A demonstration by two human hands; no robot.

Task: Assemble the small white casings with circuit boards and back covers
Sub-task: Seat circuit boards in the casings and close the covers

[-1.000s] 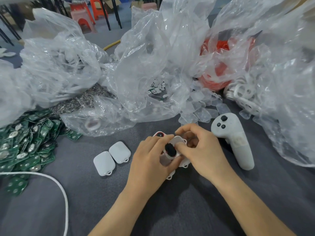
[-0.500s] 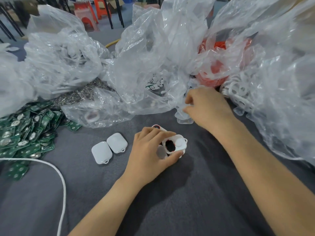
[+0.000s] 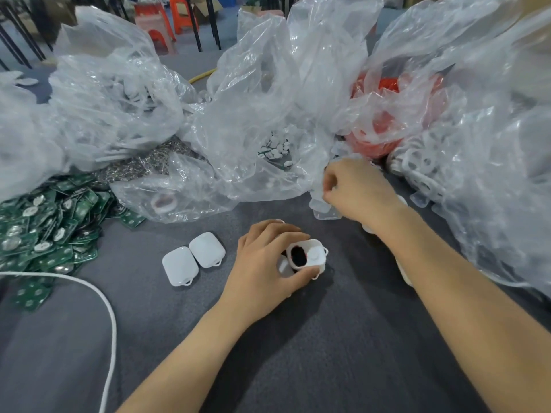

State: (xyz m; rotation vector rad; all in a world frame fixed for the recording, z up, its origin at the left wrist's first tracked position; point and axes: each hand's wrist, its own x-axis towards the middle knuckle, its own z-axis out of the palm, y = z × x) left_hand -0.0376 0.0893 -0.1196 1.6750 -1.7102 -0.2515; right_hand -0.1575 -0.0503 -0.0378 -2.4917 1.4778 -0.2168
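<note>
Right hand is off the casing now and away up at the far side of the worktop. Its knuckles are bent over the heap of clear covers at the foot of the plastic bags. The fingers are curled, but whether they've got one pinched, can't tell.

Left hand holds its ground mid-worktop, thumb and fingers wrapped round the open white casing. A dark oval part shows inside it, with a round white piece right beside.

Just to the left, two closed casings lie touching each other, loops toward the near edge. Green circuit boards are heaped at the left edge, their print too small to read. A white cable curves down to the near edge on the left.
</note>
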